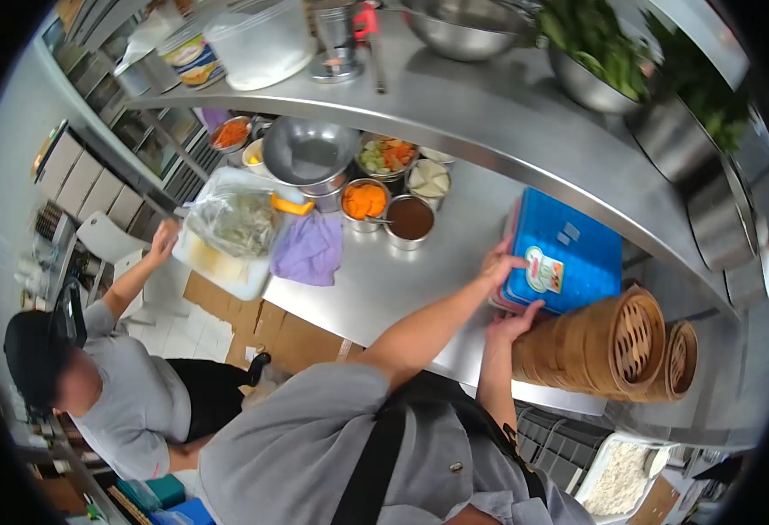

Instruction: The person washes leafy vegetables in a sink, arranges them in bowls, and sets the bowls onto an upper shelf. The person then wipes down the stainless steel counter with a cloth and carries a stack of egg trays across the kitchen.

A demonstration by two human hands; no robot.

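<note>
A blue-lidded box (587, 241) with a round label stands on the steel table (358, 302), below the upper shelf. My left hand (500, 262) is on its near left side, fingers resting on the edge of the lid by the label. At the corner beside the bamboo steamers (568, 346), my right hand (514, 324) holds the same box, its thumb at the lid edge. The undersides of both hands are hidden.
A co-worker (130, 385) stands at left, one hand on a white tray (249, 280). Nearby are a purple cloth (308, 249), a sauce pot (410, 220), carrot bowl (365, 201) and large steel bowl (310, 150). The steel shelf (454, 114) overhangs the table.
</note>
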